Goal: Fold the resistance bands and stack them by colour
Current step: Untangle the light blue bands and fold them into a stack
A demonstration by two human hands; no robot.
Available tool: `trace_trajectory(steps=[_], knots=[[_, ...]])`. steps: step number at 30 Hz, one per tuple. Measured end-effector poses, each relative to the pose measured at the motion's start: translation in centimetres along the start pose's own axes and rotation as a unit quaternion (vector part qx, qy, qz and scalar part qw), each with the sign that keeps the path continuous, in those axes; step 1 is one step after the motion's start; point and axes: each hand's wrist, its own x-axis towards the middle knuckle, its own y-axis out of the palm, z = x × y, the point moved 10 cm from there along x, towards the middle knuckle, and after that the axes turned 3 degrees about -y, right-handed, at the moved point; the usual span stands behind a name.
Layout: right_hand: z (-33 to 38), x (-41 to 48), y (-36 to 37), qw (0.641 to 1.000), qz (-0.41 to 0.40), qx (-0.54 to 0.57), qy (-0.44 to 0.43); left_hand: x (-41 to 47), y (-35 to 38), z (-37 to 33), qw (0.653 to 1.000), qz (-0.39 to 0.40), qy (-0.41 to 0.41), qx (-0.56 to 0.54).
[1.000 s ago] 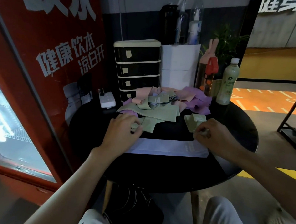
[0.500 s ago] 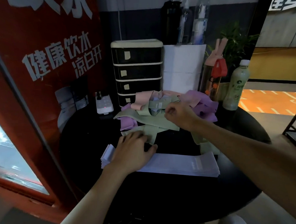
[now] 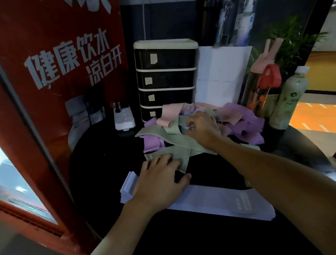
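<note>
- Loose heap of bands (image 3: 237, 123) at the back of the table (image 3: 99, 158), green, pink and purple crossed over one another; folded pale stack (image 3: 223, 199) near the front edge
- Right hand (image 3: 201, 126) deep in the heap, fingers curled round a green strip (image 3: 183, 120)
- Left hand (image 3: 161, 177) laid flat, fingers straight, pressing a long green band (image 3: 175, 152) down in front of the heap
- Likely to drag pink and purple loops along with the green strip on a hard pull, mixing the colours further
- Stretchy by the look of it, so apt to snap back out of a slack pinch
- Could tighten into a knot against the pinned green band, if joined to it; cannot tell from here
- Risk of fanning out the pale stack with a careless sweep of the right forearm above it
- Further out, bottle (image 3: 288, 100) just beside the heap, easy to tip with a sideways tug
</note>
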Motion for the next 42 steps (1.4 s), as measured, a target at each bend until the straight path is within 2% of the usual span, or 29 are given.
trace_trajectory(steps=[7,11,17,22,26,29,33,37,42], knots=[[0.5,0.2,-1.5,0.999,-0.040,-0.010,-0.019,-0.1,-0.2,-0.2,1.000,-0.004,0.010,0.005],[1.0,-0.2,-4.9,0.993,-0.093,0.043,-0.063,-0.1,-0.3,-0.2,1.000,0.003,0.003,0.005],[-1.4,-0.6,-10.2,0.972,-0.167,0.167,-0.007,-0.5,-0.9,-0.2,1.000,-0.015,-0.002,-0.016],[-0.1,-2.0,-14.9,0.957,-0.221,0.184,-0.038,-0.7,-2.6,-0.6,0.998,-0.059,0.005,-0.017],[0.9,-3.0,-16.8,0.951,-0.216,0.215,-0.057,-0.7,-5.7,-1.6,0.993,-0.108,0.034,-0.029],[1.7,-4.0,-18.2,0.942,-0.206,0.257,-0.064,-0.7,-9.7,-3.3,0.980,-0.159,0.083,-0.091],[2.6,-5.5,-19.8,0.932,-0.189,0.304,-0.065,-0.3,-14.8,-4.7,0.951,-0.216,0.109,-0.192],[3.0,-6.9,-21.6,0.916,-0.186,0.348,-0.076,0.8,-17.1,-6.4,0.928,-0.190,0.124,-0.296],[3.6,-8.7,-22.5,0.896,-0.144,0.413,-0.075,1.4,-17.0,-9.3,0.912,-0.146,0.159,-0.349]])
